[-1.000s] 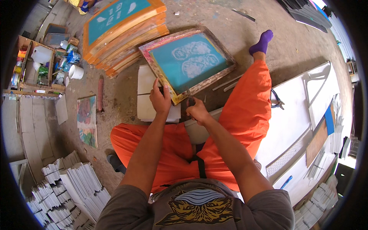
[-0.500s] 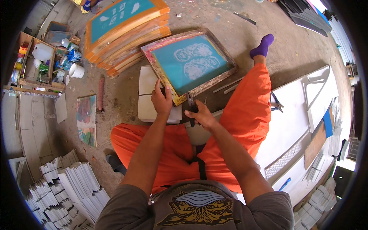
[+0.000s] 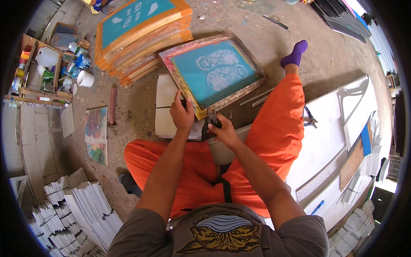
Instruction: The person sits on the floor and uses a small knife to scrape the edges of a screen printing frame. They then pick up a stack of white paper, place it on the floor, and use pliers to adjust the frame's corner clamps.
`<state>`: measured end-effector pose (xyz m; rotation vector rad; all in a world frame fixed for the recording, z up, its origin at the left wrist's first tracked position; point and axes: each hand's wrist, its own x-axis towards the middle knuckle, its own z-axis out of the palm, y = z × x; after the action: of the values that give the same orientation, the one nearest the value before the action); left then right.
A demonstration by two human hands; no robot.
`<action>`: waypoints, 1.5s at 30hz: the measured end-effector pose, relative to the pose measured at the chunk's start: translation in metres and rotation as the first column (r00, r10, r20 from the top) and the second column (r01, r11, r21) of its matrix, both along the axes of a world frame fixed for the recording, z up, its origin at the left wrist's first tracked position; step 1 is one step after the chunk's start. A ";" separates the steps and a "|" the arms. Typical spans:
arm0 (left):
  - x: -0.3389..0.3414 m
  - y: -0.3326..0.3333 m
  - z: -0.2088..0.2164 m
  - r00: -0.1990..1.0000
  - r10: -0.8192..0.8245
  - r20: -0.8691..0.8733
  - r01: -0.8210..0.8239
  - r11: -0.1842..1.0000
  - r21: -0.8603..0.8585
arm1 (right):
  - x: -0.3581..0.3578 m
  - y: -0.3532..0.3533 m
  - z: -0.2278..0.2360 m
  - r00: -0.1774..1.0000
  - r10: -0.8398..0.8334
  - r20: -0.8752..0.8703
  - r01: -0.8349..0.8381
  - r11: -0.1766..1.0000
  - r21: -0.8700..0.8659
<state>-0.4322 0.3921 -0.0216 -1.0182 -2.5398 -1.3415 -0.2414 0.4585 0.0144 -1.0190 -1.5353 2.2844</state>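
A wood-framed printing screen (image 3: 222, 68) with teal mesh and pale printed shapes leans in front of me. My left hand (image 3: 183, 113) grips its near-left corner, index finger extended along the rail. A small dark patch shows between that thumb and fingers; I cannot make out what it is. In my right hand (image 3: 226, 132) is a pair of pliers (image 3: 205, 129) with black handles, which look spread apart. Their jaws point away from me, at the near rail of the frame. Whether the jaws touch the wood or a fastener is too small to tell.
Pale sheets (image 3: 167, 92) lie under the frame's left side. Stacked screens (image 3: 145, 43) stand behind it. A second pair of pliers (image 3: 311, 118) rests on a white board (image 3: 325, 141) by my right leg. Paint containers (image 3: 85, 79) and paper stacks (image 3: 85, 210) are leftward.
The pliers' handles have spread wider in my right hand, and that hand has shifted slightly. My left hand stays at the frame's corner.
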 end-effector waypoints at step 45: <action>0.001 0.000 -0.001 1.000 0.013 0.018 -0.013 1.000 -0.025 | -0.017 0.028 0.018 0.972 0.136 0.190 -0.046 0.909 -0.415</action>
<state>-0.4313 0.3921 -0.0229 -0.9964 -2.5782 -1.3248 -0.2583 0.4864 0.0327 -1.3630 -1.2164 2.7119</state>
